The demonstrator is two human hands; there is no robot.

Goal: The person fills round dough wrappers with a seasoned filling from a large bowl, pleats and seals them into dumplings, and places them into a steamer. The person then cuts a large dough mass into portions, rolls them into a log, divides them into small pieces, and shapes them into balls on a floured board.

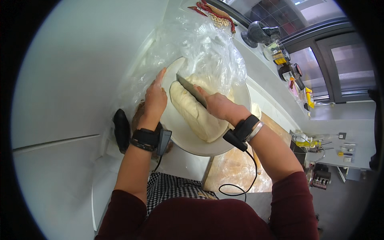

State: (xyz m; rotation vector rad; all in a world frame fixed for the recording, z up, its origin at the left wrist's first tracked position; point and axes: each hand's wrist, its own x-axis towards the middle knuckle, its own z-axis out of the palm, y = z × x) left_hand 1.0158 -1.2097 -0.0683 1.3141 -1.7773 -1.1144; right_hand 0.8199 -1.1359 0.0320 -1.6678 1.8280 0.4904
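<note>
A large white bowl [177, 132] lies before me, holding a thick oblong piece of pale dough [198, 115]. More dough [195, 78] sits on the far side of the blade, partly under clear plastic film [210, 51]. My right hand [220, 105] grips a kitchen knife [190, 88], its index finger stretched along the blade. The blade stands in the bowl between the two portions of dough; its handle is hidden in my fist. At the bowl's left rim, my left hand [156, 99] holds the edge, fingers pointing away from me.
A floured wooden board [237, 171] lies right of the bowl. Dried red chillies [216, 12], a stone mortar [256, 33] and jars [289, 72] line the ledge. Left of the bowl is a dark object [121, 130]. A cable [255, 177] hangs from my right wrist device.
</note>
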